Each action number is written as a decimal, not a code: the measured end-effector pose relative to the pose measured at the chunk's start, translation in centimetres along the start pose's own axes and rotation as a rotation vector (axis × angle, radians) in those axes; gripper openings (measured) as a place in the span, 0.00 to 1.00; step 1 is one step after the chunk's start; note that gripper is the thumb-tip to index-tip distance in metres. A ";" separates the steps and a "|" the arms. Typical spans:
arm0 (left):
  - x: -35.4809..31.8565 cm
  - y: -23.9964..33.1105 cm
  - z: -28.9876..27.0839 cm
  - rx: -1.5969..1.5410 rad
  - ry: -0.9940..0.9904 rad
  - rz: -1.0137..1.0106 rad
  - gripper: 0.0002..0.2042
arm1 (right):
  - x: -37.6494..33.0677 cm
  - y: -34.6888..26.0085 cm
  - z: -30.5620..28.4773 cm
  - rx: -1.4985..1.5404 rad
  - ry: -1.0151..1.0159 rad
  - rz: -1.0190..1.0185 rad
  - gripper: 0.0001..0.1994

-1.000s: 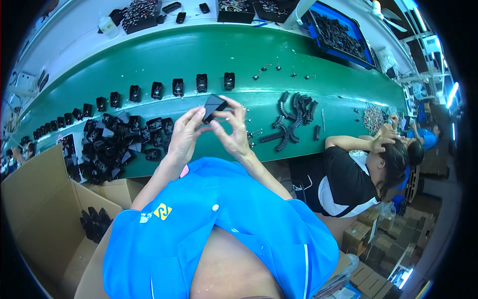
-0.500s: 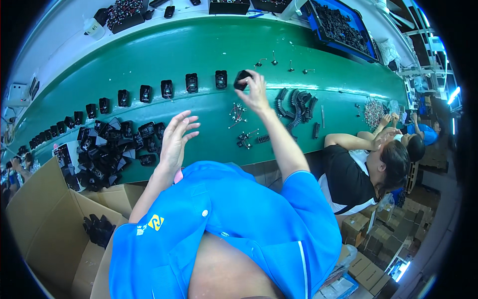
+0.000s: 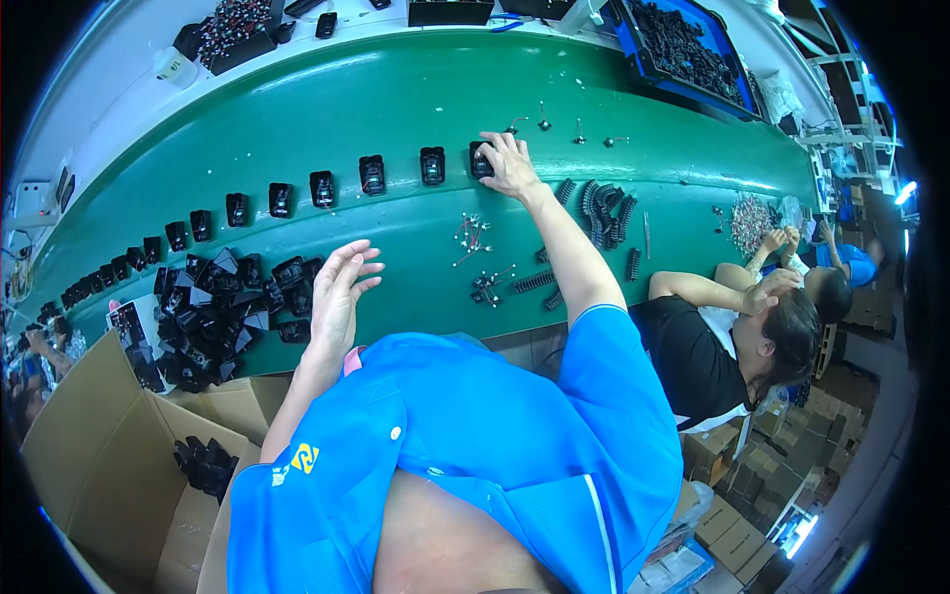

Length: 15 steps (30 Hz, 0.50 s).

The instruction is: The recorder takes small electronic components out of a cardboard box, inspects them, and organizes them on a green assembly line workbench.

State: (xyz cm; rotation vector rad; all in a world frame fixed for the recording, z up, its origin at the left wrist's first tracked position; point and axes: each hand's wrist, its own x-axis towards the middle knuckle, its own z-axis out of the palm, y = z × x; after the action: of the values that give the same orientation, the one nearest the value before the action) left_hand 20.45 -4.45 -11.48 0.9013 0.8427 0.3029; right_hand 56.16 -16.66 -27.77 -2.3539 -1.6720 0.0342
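My right hand (image 3: 511,165) has its fingers on a black plastic housing (image 3: 479,161), which sits at the right end of a curved row on the green table. Just left of it stands another black housing (image 3: 432,165), its open face up with small parts inside. My left hand (image 3: 339,295) hovers over the table's near side, fingers apart and holding nothing. Beside that hand lies a heap of black housings (image 3: 213,307). Between my hands are small wired parts (image 3: 473,236) with red and white ends. Black ribbed strips (image 3: 599,210) lie right of my right wrist.
A blue crate (image 3: 683,59) of black parts stands at the far right. Several small wired pieces (image 3: 580,134) lie beyond my right hand. Near left is an open cardboard box (image 3: 84,445). A co-worker in black and white (image 3: 693,346) sits close on my right.
My right hand has lowered the housing from a tilted hold onto the table at the row's end. The row has shifted slightly left in view. My left hand stays open, a little lower.
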 end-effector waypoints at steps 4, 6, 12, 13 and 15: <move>0.7 -0.2 0.5 0.023 -0.019 -0.016 0.14 | -1.4 1.2 -0.6 0.042 0.029 0.067 0.26; 0.9 -0.2 0.7 0.041 -0.031 -0.023 0.14 | -1.8 1.8 -0.7 0.081 0.034 0.141 0.29; 1.8 -0.2 1.9 0.087 -0.043 -0.034 0.14 | -1.6 3.7 0.8 0.133 0.064 0.171 0.22; 1.9 -0.3 2.0 0.092 -0.043 -0.036 0.14 | -1.4 3.6 1.4 0.121 0.078 0.160 0.21; 2.1 -0.3 2.2 0.104 -0.046 -0.032 0.14 | -0.5 3.4 2.4 0.096 0.113 0.134 0.19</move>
State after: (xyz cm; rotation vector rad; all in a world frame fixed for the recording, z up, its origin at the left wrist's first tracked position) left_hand 23.44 -4.69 -12.06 0.9869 0.8352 0.2111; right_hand 58.78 -17.69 -30.95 -2.3465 -1.4271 0.0059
